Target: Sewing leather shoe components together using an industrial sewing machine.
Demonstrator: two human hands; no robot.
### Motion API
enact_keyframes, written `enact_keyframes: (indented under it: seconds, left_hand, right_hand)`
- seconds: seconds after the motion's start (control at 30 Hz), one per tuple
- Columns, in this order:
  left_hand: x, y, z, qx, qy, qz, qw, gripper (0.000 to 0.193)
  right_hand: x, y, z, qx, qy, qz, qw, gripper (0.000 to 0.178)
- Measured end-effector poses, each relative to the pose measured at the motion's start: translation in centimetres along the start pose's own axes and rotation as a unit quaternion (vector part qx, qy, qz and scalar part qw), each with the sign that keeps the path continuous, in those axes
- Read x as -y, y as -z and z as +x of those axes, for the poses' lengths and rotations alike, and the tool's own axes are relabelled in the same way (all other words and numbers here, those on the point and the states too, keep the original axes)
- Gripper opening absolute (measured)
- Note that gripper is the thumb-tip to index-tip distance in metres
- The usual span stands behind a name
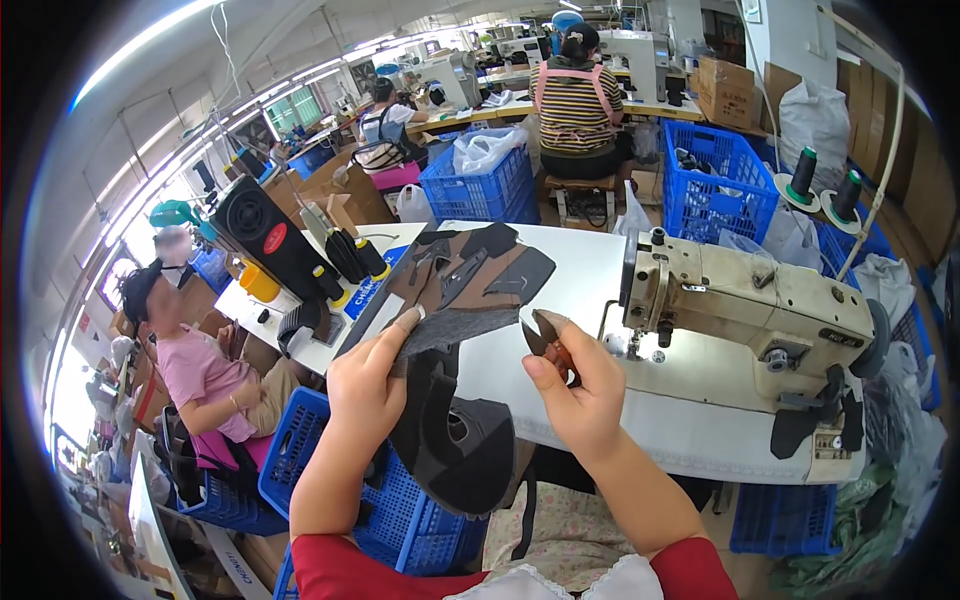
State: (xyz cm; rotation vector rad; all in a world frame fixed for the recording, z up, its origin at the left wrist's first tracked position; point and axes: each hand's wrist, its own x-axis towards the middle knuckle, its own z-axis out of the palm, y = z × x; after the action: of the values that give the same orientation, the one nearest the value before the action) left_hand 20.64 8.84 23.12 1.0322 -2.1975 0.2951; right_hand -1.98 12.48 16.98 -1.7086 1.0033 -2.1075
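White tabletop (580, 265), left hand (362, 388) grip pinched on grey fabric piece (458, 329), prob so it doesn't flop, right hand (588, 395) clamped round orange-handled thread snips (559, 358)

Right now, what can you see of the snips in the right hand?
The snips sit in the right hand, which covers much of their orange-red handles. The dark, metal-looking blades appear parted and point up-left over the white tabletop, near the grey fabric; contact with it is unclear.

Red sleeves (345, 572), bare forearms (330, 480), white scalloped-edged cloth (530, 586) at the chest, pale floral fabric (570, 528) over the lap
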Motion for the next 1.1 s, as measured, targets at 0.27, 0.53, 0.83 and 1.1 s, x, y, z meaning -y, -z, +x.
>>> enact_keyframes:
  seconds: [0.27,0.53,0.83,1.1]
  left_hand:
    - [-0.2,0.4,-0.1,-0.013,-0.031,0.024,0.999,0.056]
    - [-0.5,0.6,-0.7,-0.013,-0.113,0.144,0.983,0.048]
    - [-0.6,0.5,-0.9,-0.002,-0.138,0.164,0.977,0.046]
    - [-0.6,0.8,-1.0,0.015,-0.088,0.116,0.989,0.049]
  right_hand:
    - [1.5,3.0,0.9,0.039,-0.001,-0.033,0.999,0.033]
    - [5.2,7.8,7.2,0.261,-0.238,-0.065,0.933,0.034]
    - [6.6,7.6,9.2,0.388,-0.268,-0.170,0.865,0.033]
    - [6.3,7.3,8.7,0.377,-0.286,-0.141,0.869,0.030]
